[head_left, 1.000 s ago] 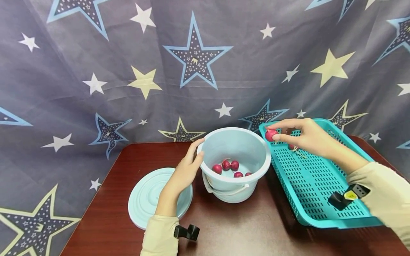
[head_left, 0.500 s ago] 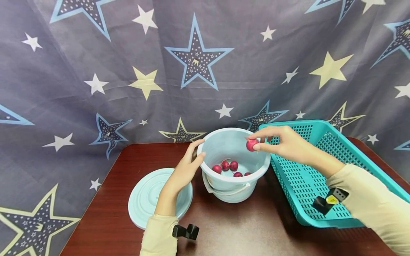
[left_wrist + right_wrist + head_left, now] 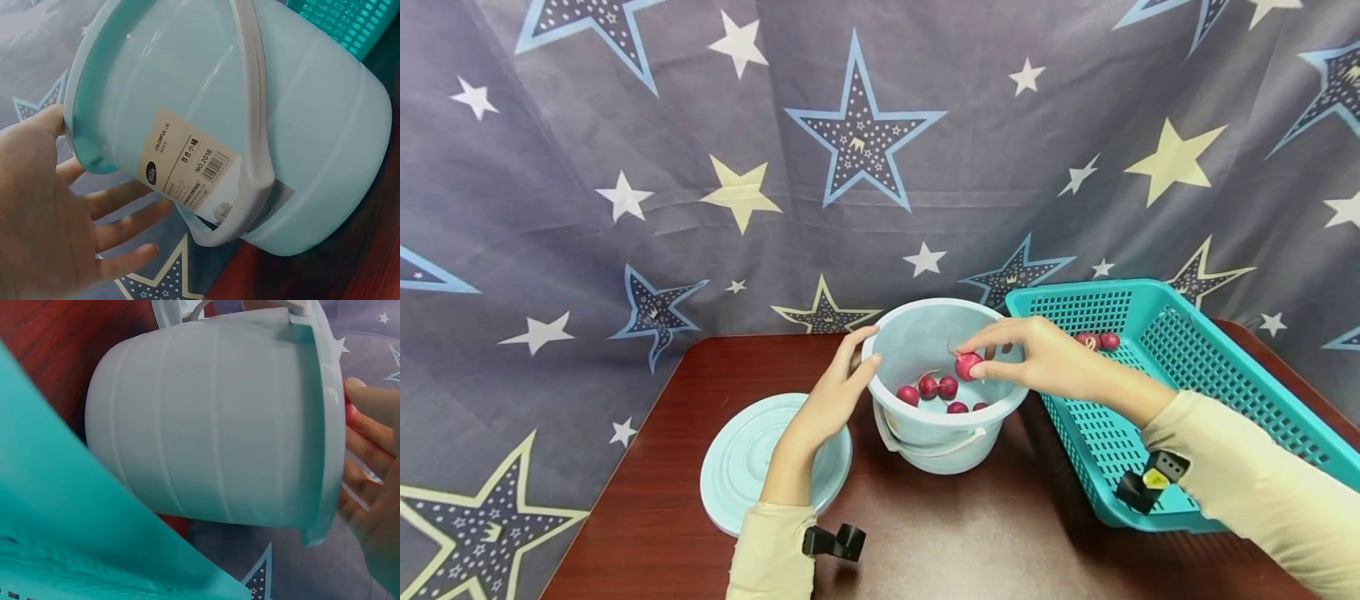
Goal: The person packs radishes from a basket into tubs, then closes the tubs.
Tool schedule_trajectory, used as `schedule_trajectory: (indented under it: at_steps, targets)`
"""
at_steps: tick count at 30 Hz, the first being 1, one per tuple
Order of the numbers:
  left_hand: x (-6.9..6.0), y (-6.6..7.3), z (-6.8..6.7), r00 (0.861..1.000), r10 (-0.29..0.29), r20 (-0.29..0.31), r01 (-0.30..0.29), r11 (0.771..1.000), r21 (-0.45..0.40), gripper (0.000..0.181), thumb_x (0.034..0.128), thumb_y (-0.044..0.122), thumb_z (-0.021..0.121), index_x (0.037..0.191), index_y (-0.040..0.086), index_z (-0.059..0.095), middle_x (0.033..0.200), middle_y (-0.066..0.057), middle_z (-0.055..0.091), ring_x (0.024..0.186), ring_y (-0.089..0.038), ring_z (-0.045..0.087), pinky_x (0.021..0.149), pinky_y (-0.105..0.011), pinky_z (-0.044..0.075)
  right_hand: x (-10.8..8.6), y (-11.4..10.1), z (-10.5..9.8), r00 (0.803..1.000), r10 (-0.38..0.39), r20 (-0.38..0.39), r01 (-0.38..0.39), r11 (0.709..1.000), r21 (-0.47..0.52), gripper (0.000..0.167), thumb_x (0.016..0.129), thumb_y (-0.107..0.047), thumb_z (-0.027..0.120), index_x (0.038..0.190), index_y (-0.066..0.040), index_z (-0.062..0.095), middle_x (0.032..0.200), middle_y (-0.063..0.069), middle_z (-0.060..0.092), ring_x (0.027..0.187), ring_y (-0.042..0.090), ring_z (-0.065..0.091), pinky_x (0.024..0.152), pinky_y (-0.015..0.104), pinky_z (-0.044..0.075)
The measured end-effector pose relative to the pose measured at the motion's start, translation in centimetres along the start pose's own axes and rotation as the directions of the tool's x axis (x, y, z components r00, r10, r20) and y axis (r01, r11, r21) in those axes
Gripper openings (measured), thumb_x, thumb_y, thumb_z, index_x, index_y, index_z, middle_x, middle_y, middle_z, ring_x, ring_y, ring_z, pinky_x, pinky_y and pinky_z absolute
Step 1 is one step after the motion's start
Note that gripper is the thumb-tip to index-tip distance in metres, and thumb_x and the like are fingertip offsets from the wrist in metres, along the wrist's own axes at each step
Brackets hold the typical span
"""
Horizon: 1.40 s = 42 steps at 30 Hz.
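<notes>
A pale blue bucket stands on the table with several red radishes on its bottom. My right hand pinches another radish between thumb and fingers, inside the bucket's mouth and above those below. In the right wrist view only a red sliver of this radish shows past the rim. My left hand rests against the bucket's left side. Seen from the left wrist, its thumb touches the rim and its other fingers are spread, fairly straight, by the labelled wall.
A turquoise perforated basket is right of the bucket, with radishes at its far end. Left of the bucket lies a round pale blue lid, partly behind the left forearm. A star-patterned cloth hangs behind the brown table.
My right hand has carried its radish left from over the basket and lowered it into the bucket's mouth. Radishes in the basket have come into view. My left hand has stayed put.
</notes>
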<state>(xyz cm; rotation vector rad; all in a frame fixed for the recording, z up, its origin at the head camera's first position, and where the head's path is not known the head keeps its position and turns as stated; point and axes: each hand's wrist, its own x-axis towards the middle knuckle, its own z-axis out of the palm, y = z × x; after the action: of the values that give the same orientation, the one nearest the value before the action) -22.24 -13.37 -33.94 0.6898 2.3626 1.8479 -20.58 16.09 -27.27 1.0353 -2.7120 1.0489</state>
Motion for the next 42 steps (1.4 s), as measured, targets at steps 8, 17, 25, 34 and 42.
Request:
schedule_trajectory:
  at_steps: [8, 17, 25, 34, 42]
  targets:
    - [0.1, -0.4, 0.0, 1.0, 0.016, -0.009, -0.016, 1.0, 0.006, 0.045, 0.1058, 0.02, 0.045, 0.149, 0.014, 0.033, 0.145, -0.017, 0.046, 0.134, -0.027, 0.044, 0.111, -0.045, 0.031, 0.0, 0.5, 0.5, 0.998, -0.044, 0.033, 0.045, 0.999, -0.022, 0.03, 0.09, -0.026, 0.074, 0.118, -0.017, 0.074, 0.113, -0.007, 0.071, 0.107, 0.013, 0.062, 0.09, 0.043, 0.052]
    - [0.2, -0.4, 0.2, 0.999, 0.02, -0.026, -0.019, 0.999, 0.034, 0.044, 0.106, 0.019, 0.044, 0.149, 0.014, 0.033, 0.147, -0.014, 0.043, 0.135, -0.025, 0.041, 0.112, -0.044, 0.03, -0.2, 0.2, -0.2, 0.999, -0.016, 0.048, 0.015, 1.0, 0.018, 0.029, 0.091, -0.026, 0.074, 0.119, -0.019, 0.073, 0.114, -0.007, 0.069, 0.106, 0.018, 0.063, 0.085, 0.046, 0.053]
    - [0.2, -0.3, 0.3, 0.999, 0.012, -0.031, -0.01, 0.999, 0.045, 0.045, 0.1058, 0.019, 0.044, 0.149, 0.016, 0.034, 0.145, -0.013, 0.044, 0.133, -0.026, 0.043, 0.111, -0.045, 0.031, -0.9, 0.6, -1.6, 1.0, -0.015, 0.017, 0.015, 1.0, -0.011, 0.028, 0.092, -0.024, 0.073, 0.119, -0.019, 0.073, 0.114, -0.009, 0.069, 0.102, 0.011, 0.06, 0.08, 0.034, 0.052]
    - [0.2, -0.5, 0.3, 0.999, 0.024, -0.047, -0.022, 0.999, 0.04, 0.044, 0.1057, 0.018, 0.044, 0.148, 0.016, 0.034, 0.143, -0.012, 0.045, 0.131, -0.025, 0.044, 0.111, -0.044, 0.032, -1.6, 1.2, -3.6, 0.997, 0.058, -0.043, -0.059, 0.998, -0.02, 0.028, 0.094, -0.026, 0.07, 0.121, -0.018, 0.072, 0.117, -0.006, 0.069, 0.109, 0.012, 0.06, 0.087, 0.038, 0.052]
    - [0.3, -0.6, 0.2, 0.999, 0.021, -0.04, -0.019, 0.999, 0.041, 0.045, 0.1059, 0.019, 0.044, 0.149, 0.015, 0.033, 0.146, -0.012, 0.042, 0.134, -0.025, 0.041, 0.112, -0.045, 0.029, -2.2, 3.6, -4.5, 0.983, 0.132, -0.125, -0.136, 0.99, -0.03, 0.026, 0.096, -0.027, 0.067, 0.121, -0.022, 0.071, 0.115, -0.005, 0.069, 0.097, 0.012, 0.058, 0.078, 0.031, 0.049]
